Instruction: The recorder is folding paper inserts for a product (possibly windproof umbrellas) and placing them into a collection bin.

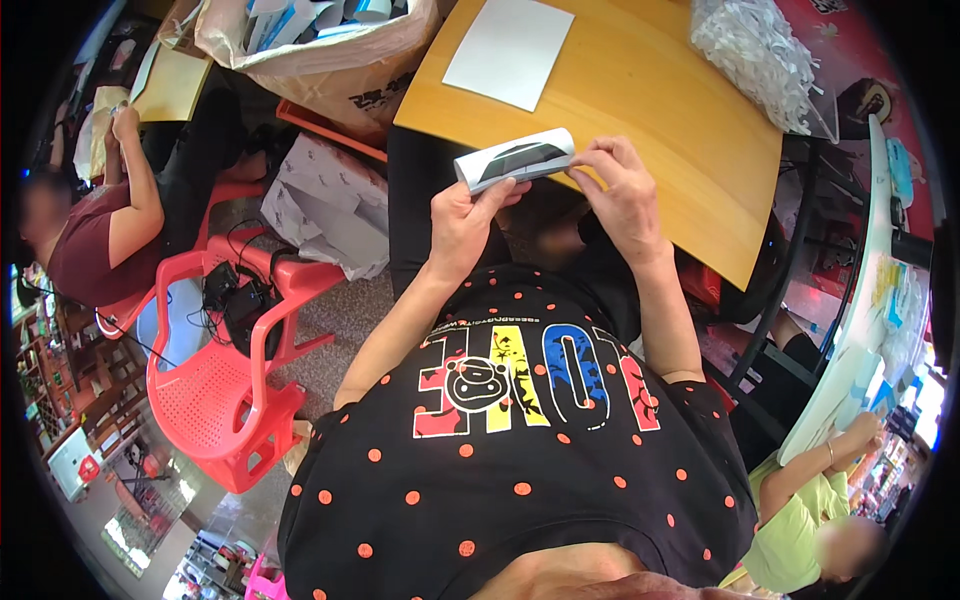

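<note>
A rolled paper sheet (515, 158), white with a dark printed picture on its outside, is held up over the near edge of the wooden table. My left hand (468, 215) grips its left end from below, thumb pressed on the near side. At the right end, the thumb and forefinger of my right hand (620, 195) are pinched together on the roll's edge. Beyond the roll, a flat white sheet (510, 50) lies on the table.
The wooden table (660, 150) carries a clear bag of shredded white strips (755, 60). At upper left stands a large sack (320, 85) full of rolled papers. A red plastic chair (215, 385) holds black cables. People work at left (110, 235) and lower right (805, 520).
</note>
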{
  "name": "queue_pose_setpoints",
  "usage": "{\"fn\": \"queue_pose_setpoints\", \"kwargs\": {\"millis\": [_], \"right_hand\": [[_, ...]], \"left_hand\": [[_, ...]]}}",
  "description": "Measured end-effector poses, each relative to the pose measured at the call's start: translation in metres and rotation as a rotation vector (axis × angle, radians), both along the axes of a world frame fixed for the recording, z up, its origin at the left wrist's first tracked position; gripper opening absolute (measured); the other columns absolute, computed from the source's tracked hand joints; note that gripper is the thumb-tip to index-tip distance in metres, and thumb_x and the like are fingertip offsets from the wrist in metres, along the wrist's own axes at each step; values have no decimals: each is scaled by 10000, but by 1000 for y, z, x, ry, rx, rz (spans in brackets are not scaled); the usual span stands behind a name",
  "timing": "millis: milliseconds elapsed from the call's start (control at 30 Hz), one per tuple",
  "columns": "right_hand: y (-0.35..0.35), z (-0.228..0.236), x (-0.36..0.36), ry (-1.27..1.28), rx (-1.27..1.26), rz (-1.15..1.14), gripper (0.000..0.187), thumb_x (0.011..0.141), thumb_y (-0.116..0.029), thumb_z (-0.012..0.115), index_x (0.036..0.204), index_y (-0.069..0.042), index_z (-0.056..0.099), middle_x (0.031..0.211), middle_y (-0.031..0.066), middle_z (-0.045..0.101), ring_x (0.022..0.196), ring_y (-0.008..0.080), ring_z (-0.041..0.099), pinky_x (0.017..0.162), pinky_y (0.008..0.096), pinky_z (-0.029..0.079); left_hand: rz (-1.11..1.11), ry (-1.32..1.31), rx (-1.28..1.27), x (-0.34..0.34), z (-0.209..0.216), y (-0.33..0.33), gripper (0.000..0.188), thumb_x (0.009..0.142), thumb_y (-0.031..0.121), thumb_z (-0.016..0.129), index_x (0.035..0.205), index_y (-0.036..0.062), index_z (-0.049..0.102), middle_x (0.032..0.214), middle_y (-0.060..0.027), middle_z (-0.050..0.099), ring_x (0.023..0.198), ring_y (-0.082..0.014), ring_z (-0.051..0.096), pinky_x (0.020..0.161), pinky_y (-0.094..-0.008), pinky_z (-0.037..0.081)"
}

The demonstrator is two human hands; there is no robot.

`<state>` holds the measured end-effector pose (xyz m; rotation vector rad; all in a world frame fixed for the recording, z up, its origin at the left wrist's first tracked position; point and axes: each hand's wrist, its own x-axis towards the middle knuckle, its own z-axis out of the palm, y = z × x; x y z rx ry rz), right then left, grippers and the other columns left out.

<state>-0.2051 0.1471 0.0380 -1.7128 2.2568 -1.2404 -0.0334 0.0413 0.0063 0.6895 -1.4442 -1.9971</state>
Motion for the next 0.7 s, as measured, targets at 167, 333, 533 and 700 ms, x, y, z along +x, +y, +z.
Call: {"fn": "queue_pose_setpoints", "kwargs": {"millis": [167, 333, 533, 700], "right_hand": [[0, -2, -2, 14, 22, 83, 126, 768, -6, 636, 877, -30, 575, 900, 122, 575, 821, 312, 593, 702, 371, 499], [-8, -6, -9, 153, -99, 134, 90, 771, -8, 586, 839, -33, 534, 809, 125, 566, 759, 308, 579, 665, 378, 484], [-13, -1, -16, 145, -81, 181, 81, 787, -9, 590, 835, -34, 529, 758, 123, 523, 702, 300, 557, 610, 386, 459], [-12, 0, -14, 128, 18, 157, 126, 762, 19, 635, 842, -20, 547, 835, 128, 587, 788, 312, 596, 695, 366, 492]], "left_hand": [[44, -32, -132, -3, 9, 0, 210, 918, 50, 570, 1070, -83, 627, 948, -136, 695, 868, -174, 677, 777, -271, 547], [56, -49, -173, -12, 17, -6, 210, 916, 34, 568, 1078, -88, 624, 942, -126, 693, 870, -160, 669, 783, -273, 544], [73, -40, -162, -19, 21, -6, 201, 915, 30, 570, 1063, -94, 628, 923, -124, 694, 852, -148, 664, 764, -269, 543], [105, -74, -259, -20, 23, -2, 195, 910, 27, 576, 1065, -78, 631, 898, -111, 703, 817, -131, 664, 736, -261, 535]]}}
